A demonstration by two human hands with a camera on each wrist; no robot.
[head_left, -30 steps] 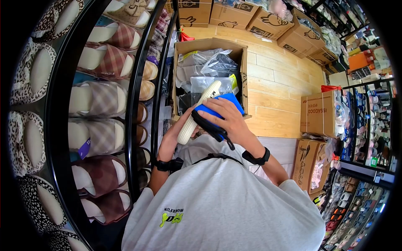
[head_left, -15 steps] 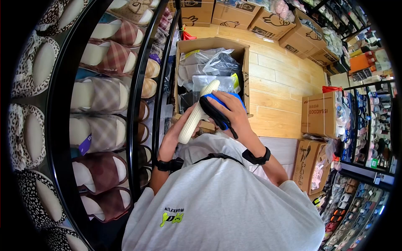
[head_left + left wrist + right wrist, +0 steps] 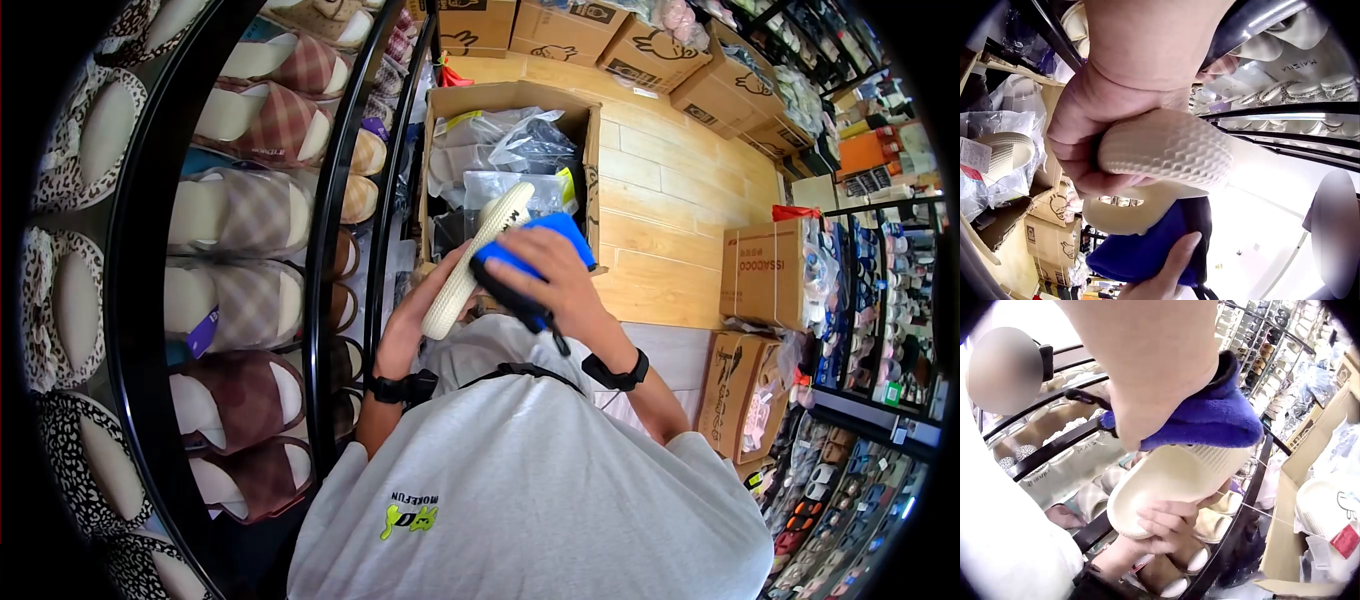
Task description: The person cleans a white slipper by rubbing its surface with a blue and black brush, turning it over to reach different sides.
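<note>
My left hand [image 3: 418, 308] grips a cream slipper [image 3: 458, 292] with a bumpy, textured side, holding it tilted in front of my body. Dark lettering shows near its upper end in the head view. In my right hand [image 3: 553, 278] is a blue plush cloth pad [image 3: 570, 238] with black edging and a dangling black cord. Fingers lie across the pad, and the thumb presses its other side in the left wrist view. The blue plush [image 3: 1210, 428] lies against the slipper's upper part in the right wrist view, while left-hand fingers [image 3: 1166, 519] wrap the other end.
An open carton [image 3: 592, 190] with bagged slippers stands just beyond my hands. At my left rises a black-framed rack [image 3: 325, 200] of plaid slippers [image 3: 250, 305]. More cartons [image 3: 765, 262] line the right side and back, beside shelves of footwear. Wooden floor [image 3: 660, 240] lies between.
The pad tipped so its black side showed half a second ago, and now its blue face shows again. My right hand shifted along the slipper with it; the left keeps its grip.
</note>
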